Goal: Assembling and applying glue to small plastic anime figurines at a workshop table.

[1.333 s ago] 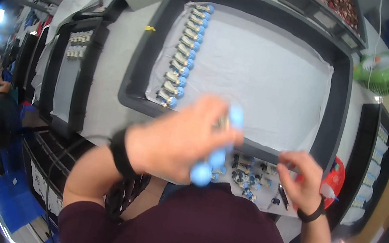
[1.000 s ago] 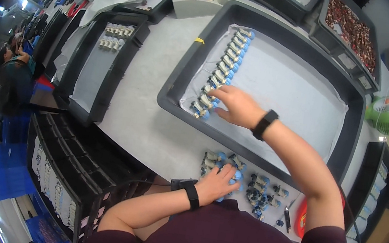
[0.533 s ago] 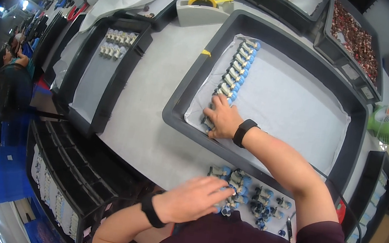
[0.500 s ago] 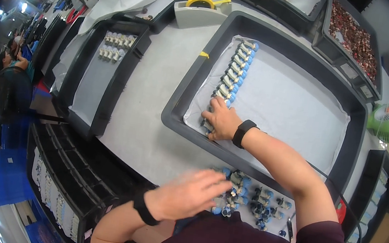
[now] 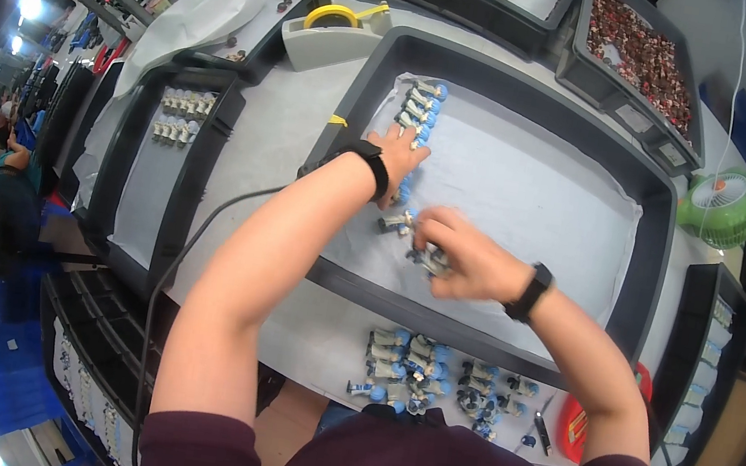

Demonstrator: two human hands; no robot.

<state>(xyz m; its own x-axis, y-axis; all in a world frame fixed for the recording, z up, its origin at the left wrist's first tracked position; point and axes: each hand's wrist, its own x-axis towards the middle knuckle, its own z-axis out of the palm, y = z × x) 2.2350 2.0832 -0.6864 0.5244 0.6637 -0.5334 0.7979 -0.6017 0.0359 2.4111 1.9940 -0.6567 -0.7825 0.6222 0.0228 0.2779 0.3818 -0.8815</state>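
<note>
Grey workbench [image 5: 286, 138] — black trays [image 5: 370, 88], loose fittings [image 5: 428, 381]

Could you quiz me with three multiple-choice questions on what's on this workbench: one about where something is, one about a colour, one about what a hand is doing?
1. Where does the loose pile of small blue-capped parts lie?
A. Inside the big tray
B. On the bench between the big tray and the person
C. In the bin of brown bits

2. What colour is the small desk fan?
A. Green
B. Black
C. White

3. What is the right hand doing?
A. Resting flat and empty on the bench
B. Gripping small parts over the big black tray
C. Holding the tape dispenser

Answers: 1 B, the pile sits outside the tray's near wall. 2 A, its housing is green with orange feet. 3 B, its fingers are closed round small metal parts above the tray's white liner, while the left hand rests on the row of parts.
</note>
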